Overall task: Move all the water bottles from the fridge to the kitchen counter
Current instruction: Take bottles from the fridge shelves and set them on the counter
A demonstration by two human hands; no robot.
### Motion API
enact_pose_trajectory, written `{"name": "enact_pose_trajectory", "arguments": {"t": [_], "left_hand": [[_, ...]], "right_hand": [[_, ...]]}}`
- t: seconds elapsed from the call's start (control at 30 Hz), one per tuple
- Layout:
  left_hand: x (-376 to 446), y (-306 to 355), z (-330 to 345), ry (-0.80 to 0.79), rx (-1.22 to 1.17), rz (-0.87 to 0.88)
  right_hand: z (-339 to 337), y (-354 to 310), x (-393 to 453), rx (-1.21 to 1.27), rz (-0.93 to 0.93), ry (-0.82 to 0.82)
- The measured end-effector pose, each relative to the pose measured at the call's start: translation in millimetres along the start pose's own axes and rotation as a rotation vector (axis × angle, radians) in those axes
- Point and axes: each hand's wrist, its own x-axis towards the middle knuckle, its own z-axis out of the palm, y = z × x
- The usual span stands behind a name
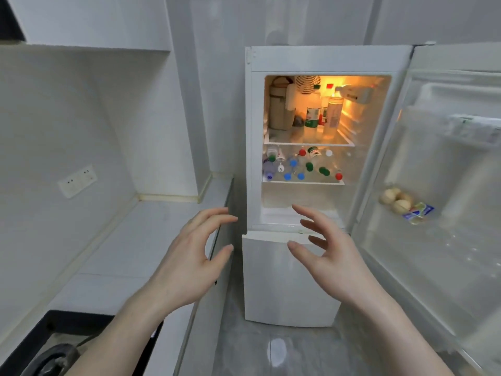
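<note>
So, the fridge (pixel 320 137) is seen standing open, lit warm inside, door (pixel 444 185) swung to the right. Water bottles (pixel 301 165) are piled lying down on the middle shelf, caps in red, green, blue and white; a few more are stood upright on the top shelf. Green labels can be spotted, but no writing can be read. Both hands are held out in front: left hand (pixel 189 256) over the counter (pixel 141 240) edge, right hand (pixel 333 256) before the fridge, fingers spread and loosely bent, nothing grasped.

Home kitchen: fridge (pixel 320 63), counter (pixel 151 234).
</note>
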Motion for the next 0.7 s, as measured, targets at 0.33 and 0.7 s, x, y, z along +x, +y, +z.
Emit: {"name": "enact_pose_trajectory", "arguments": {"t": [0.33,0.7], "left_hand": [[121,11,56,-0.089,-0.052,0.137],[280,30,121,-0.064,-0.011,0.199]], "right_hand": [[-53,48,68,-0.033,0.029,0.126],[-122,108,205,-0.015,-0.049,0.114]]}}
